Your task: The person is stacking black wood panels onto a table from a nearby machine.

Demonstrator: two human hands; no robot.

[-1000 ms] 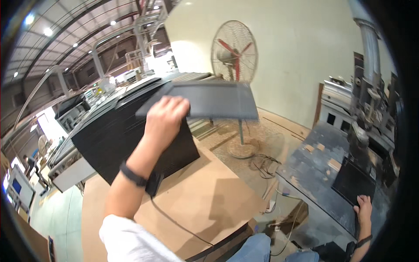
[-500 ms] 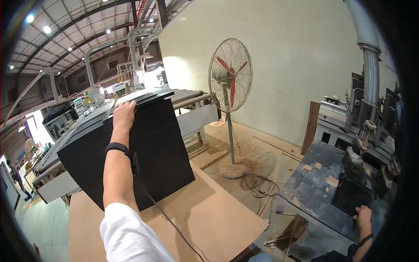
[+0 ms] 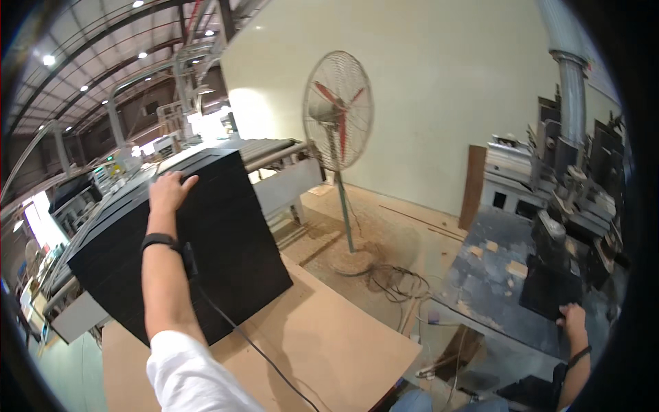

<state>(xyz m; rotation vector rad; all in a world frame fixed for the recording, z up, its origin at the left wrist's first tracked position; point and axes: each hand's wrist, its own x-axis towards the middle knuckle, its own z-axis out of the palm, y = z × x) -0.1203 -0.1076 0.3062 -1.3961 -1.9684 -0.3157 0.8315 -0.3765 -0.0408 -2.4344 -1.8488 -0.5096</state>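
A thick stack of black panels [image 3: 230, 233] stands on the brown board at my left. My left hand [image 3: 169, 192] rests at its top edge, thumb spread away from the fingers and nothing visibly gripped. Far to the right, a flat black panel [image 3: 549, 294] lies on the dusty machine table [image 3: 480, 257], partly beneath the machine's heads. My right hand [image 3: 572, 321] is closed at the near edge of that panel; its fingertips are partly hidden. A dark cable [image 3: 255, 343] runs from the device on my left wrist across the board.
The brown board [image 3: 329, 336] spreads in front of me. A pedestal fan [image 3: 340, 113] stands ahead on a dusty floor, with coiled cable [image 3: 398, 283] by its base. Wood scraps [image 3: 517, 269] lie on the machine table. Behind the stack runs a roller conveyor [image 3: 274, 151].
The view has swung slightly right, so the scene sits further left. My left thumb has spread from the fingers at the stack's top edge. My right hand stays at the panel.
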